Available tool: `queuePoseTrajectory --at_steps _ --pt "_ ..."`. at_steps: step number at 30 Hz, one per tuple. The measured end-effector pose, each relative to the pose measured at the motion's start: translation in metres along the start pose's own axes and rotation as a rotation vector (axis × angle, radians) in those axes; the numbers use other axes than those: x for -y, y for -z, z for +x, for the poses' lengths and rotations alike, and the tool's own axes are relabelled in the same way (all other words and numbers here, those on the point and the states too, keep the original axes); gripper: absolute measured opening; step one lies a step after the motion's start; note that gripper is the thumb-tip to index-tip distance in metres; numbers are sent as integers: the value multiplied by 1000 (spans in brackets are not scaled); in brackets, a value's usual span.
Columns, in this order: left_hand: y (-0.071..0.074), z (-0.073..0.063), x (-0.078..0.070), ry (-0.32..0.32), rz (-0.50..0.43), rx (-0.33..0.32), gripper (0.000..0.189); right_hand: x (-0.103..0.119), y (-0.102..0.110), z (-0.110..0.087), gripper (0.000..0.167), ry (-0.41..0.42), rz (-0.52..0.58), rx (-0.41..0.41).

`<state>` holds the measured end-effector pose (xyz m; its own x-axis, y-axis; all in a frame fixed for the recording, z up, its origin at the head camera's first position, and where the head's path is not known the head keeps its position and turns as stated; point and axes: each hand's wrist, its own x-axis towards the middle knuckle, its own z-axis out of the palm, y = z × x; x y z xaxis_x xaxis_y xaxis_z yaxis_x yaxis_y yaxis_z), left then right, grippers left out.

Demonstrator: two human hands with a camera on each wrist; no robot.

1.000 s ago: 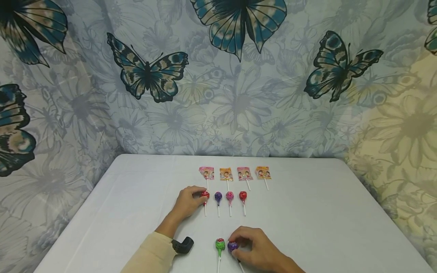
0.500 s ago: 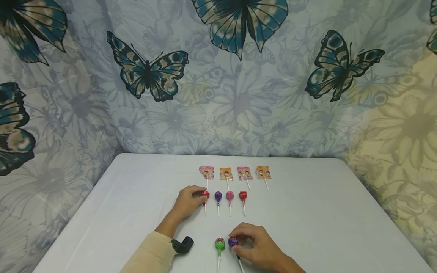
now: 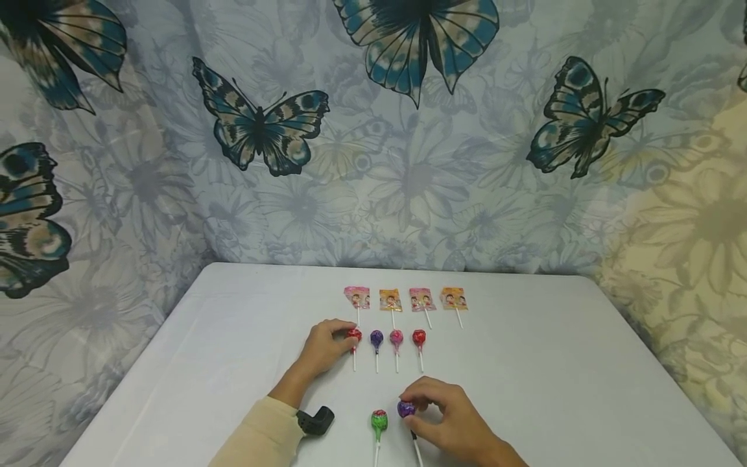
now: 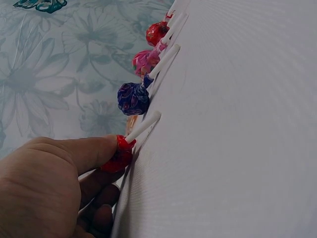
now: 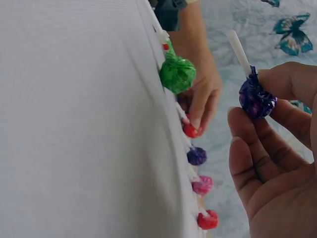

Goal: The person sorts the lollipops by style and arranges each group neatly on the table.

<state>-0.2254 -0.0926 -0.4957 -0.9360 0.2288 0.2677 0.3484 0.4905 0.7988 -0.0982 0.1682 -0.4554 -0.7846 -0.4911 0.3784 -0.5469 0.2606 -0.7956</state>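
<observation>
My left hand (image 3: pixel 323 347) pinches the wrapped head of a red lollipop (image 4: pixel 119 157) at the left end of the middle row; its white stick lies toward me. My right hand (image 3: pixel 446 415) holds a purple lollipop (image 5: pixel 257 98) by its head between thumb and fingers. In the right wrist view that lollipop is off the table. Left of it, a green lollipop (image 3: pixel 379 420) lies near the front. Beside the left hand, the middle row goes on with a purple lollipop (image 3: pixel 377 339), a pink lollipop (image 3: pixel 396 338) and another red lollipop (image 3: pixel 419 337).
Behind the middle row lies a row of flat-packed lollipops in pink packets (image 3: pixel 358 298) and orange packets (image 3: pixel 390 300). All lie on a white table (image 3: pixel 525 363). A cloth with butterflies (image 3: pixel 262 133) hangs at the back and sides. A black device (image 3: pixel 315 421) sits on the left wrist.
My right hand has lifted the purple lollipop and moved it slightly away from me and to the right of the green one. My left hand stays on the red lollipop. The head view shifted slightly.
</observation>
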Motion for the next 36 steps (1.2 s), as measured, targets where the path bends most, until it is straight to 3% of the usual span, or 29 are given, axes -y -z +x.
queuePoseTrajectory --at_steps 7,14,26,32,36 --pt "-1 0 1 -3 5 -6 27 2 11 3 26 107 -54 -77" --pt "-1 -1 1 26 7 9 28 2 23 2 27 90 -93 -134" --pt "0 1 -2 20 26 6 28 -7 48 10 37 104 -178 -228" --pt "0 0 -2 26 31 10 28 11 59 20 32 90 -214 -258" --pt "-1 0 -1 20 26 8 27 -4 66 24 32 63 -225 -274"
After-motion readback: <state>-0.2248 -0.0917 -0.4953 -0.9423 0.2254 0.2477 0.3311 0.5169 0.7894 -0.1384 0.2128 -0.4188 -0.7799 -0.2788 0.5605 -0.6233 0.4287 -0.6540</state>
